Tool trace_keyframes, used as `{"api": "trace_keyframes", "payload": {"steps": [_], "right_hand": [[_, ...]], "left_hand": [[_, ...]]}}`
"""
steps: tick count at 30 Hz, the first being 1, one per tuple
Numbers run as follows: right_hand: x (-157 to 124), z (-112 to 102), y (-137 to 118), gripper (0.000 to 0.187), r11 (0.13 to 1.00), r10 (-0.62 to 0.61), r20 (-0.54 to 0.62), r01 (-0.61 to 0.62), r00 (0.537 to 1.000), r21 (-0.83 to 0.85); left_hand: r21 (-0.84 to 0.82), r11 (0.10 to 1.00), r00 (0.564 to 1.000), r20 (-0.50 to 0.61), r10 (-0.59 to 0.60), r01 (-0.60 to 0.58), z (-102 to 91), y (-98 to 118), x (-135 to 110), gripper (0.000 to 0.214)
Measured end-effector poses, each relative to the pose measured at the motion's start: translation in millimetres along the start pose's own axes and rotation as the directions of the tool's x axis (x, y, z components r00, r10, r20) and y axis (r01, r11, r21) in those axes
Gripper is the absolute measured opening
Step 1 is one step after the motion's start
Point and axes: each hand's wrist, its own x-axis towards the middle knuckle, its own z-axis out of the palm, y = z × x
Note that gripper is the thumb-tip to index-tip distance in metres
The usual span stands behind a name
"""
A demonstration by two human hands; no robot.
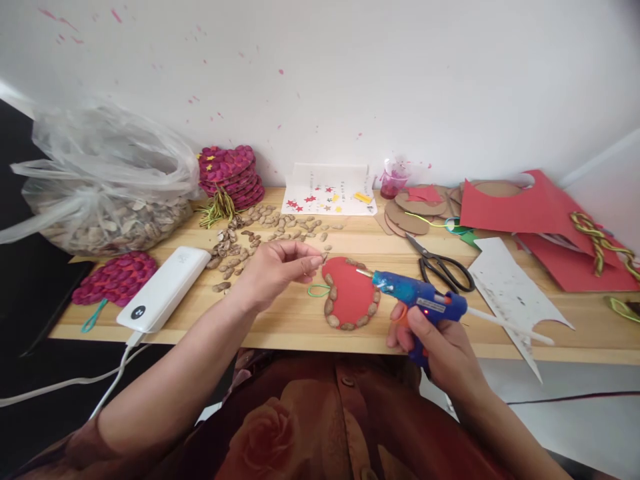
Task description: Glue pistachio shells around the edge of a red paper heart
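My right hand [440,347] grips a blue hot glue gun [417,297], its nozzle pointing left over a red heart-shaped card [350,290] edged with peanut shells. My left hand [275,267] hovers just left of the card's top, fingers pinched on a small peanut shell [325,255]. A green loop [319,290] sticks out of the card's left side. Loose peanut shells [260,233] lie scattered behind my left hand.
A white power bank [163,288] with cable lies left, by a finished purple heart [115,279]. A plastic bag of shells [105,193] and stacked purple hearts [233,173] sit behind. Scissors [440,267], red paper [530,207], cardboard cutouts [410,213] and white paper scrap [510,287] lie right.
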Motion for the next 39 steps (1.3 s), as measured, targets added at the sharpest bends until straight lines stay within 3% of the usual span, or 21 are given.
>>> {"api": "trace_keyframes", "payload": {"steps": [2,6,10,19,39], "right_hand": [[9,2,-2,0.031,0.993,0.037,-0.042,-0.032,0.998,0.111],[26,6,-1,0.037,0.963,0.091,-0.118,-0.057,0.989,0.263],[35,8,0,0.041,0.931,0.145,-0.117,-0.095,0.982,0.352],[40,4,4,0.042,0.920,0.190,-0.097,-0.142,0.977,0.366],[40,2,7,0.038,0.919,0.204,-0.094,-0.157,0.974,0.362]], "left_hand": [[0.283,0.954,0.993,-0.047,0.112,-0.095,-0.7,4,8,0.019],[0.662,0.726,0.968,-0.002,0.249,-0.186,9.6,3,21,0.007],[0.777,0.575,0.951,0.099,0.292,-0.258,23.6,-2,31,0.011],[0.891,0.346,0.942,0.208,0.263,-0.293,40.9,-3,45,0.016],[0.916,0.280,0.950,0.232,0.210,-0.286,43.4,-8,51,0.017]]}}
